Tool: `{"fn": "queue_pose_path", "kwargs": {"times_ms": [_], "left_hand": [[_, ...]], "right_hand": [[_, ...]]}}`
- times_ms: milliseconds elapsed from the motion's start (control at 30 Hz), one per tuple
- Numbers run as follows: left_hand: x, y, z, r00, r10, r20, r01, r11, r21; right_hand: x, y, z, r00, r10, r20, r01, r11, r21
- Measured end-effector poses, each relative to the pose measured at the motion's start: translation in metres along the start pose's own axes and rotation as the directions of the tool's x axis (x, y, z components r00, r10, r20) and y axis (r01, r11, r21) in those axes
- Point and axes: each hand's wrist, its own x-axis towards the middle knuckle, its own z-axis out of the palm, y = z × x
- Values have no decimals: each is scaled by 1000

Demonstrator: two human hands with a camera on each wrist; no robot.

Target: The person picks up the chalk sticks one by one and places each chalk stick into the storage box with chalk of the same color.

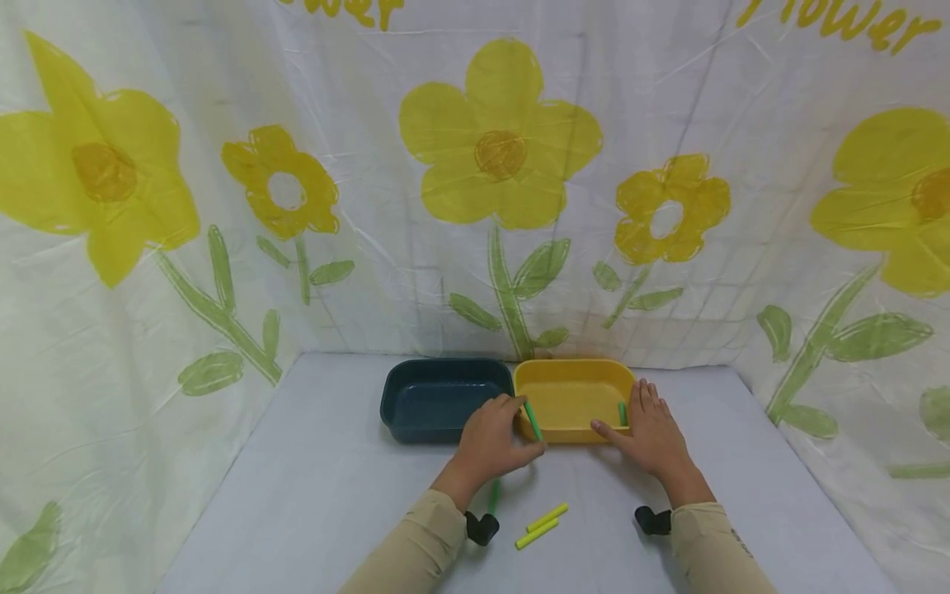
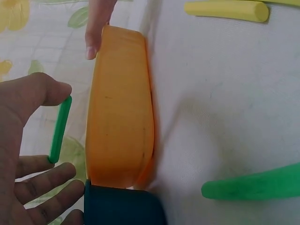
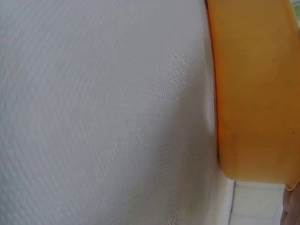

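My left hand (image 1: 486, 441) holds a slim green stick (image 1: 533, 421) by its two ends, above the front left corner of the yellow tray (image 1: 575, 436). In the left wrist view the stick (image 2: 60, 130) spans from the thumb to a fingertip, while the other fingers stay spread. My right hand (image 1: 656, 437) rests on the same tray's right front corner, fingers straight along the right rim and thumb over the front rim. Inside the tray, near that thumb, is another green stick (image 1: 622, 413). Only a bit of the right fingers (image 3: 291, 206) shows in the right wrist view.
A dark teal tray (image 1: 423, 434) stands against the yellow one's left side. On the white cloth in front lie two yellow sticks (image 1: 547, 517) side by side. One more green stick (image 2: 253, 183) lies under my left wrist. A flower-printed curtain (image 1: 416, 272) hangs behind.
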Motion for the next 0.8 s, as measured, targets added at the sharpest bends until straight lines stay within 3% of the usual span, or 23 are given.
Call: {"fn": "queue_pose_path", "kwargs": {"times_ms": [333,567,800], "left_hand": [[10,-3,7,999,12,-52,-11,1000,28],[15,-7,9,997,7,-81,-8,1000,-7],[21,-6,17,998,5,-65,-6,1000,-14]], "right_hand": [[1,3,2,1000,-4,-11,4,1000,12],[3,-2,5,1000,-7,-24,8,999,31],[-2,-3,2,999,-2,-51,1,1000,-11]]}}
